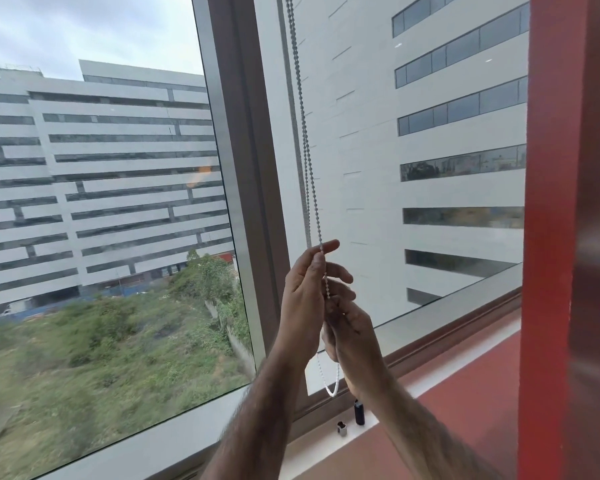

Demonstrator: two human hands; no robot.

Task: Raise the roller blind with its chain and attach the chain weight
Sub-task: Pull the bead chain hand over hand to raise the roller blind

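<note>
Both hands pinch the grey beaded chain (313, 192): the left hand (303, 292) nips it high between thumb and forefinger, the right hand (352, 336) curls round it just below. The loop dangles beneath. On the pale window sill (319, 439) stand the black cylindrical chain weight (359, 414) and a small silver clip (342, 428), unattached. Hauling seems the step in hand; next, the loop must be threaded into that weight. I can't see the blind.

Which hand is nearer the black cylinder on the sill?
Right. The right hand holds the chain above the black cylinder; the left hand pinches it higher up.
</note>
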